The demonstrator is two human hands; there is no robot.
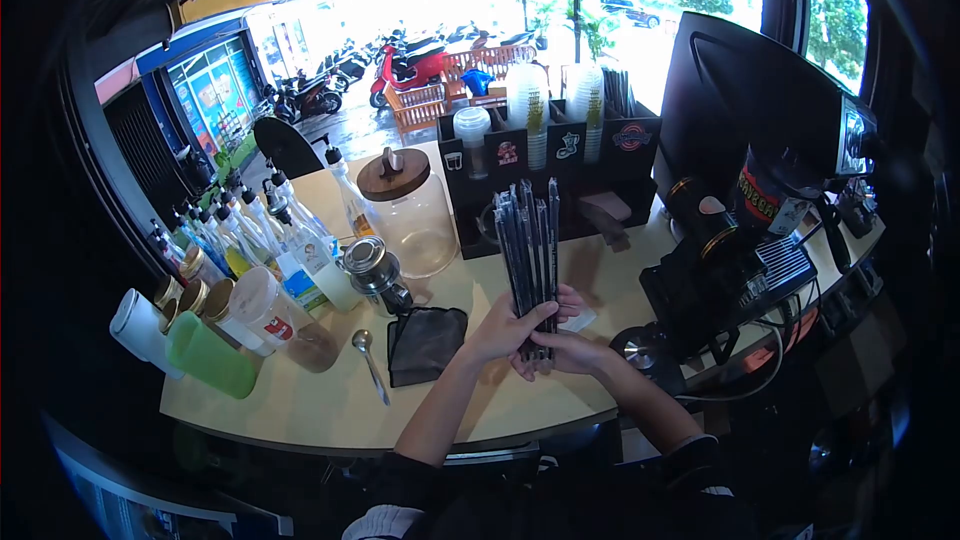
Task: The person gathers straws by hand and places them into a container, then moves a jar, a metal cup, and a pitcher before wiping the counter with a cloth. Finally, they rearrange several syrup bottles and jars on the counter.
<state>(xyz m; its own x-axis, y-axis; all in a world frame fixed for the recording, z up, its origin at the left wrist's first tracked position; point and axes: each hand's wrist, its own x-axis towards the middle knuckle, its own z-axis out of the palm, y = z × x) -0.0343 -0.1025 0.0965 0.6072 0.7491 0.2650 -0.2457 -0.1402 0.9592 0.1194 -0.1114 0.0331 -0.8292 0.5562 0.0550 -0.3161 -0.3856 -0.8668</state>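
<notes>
From the head view, both hands are closed round an upright bundle of straws, held up over the table near its front edge: slim, straight, dark rods in glossy clear wrap, their tops fanning slightly unevenly. The left hand grips the lower part from one side, the right hand from the other, just below. Left of them lies a black cloth, thin and roughly square, and beside it a shiny metal spoon with a round bowl. Behind stands a bulging clear jar under a round wooden lid; next to it, a boxy black organizer backs the straws. On the right, the dark, hard-cased machine crowds in. The smooth pale tabletop curves along its near edge, with bare room left of the spoon and a narrower strip before the cloth.
</notes>
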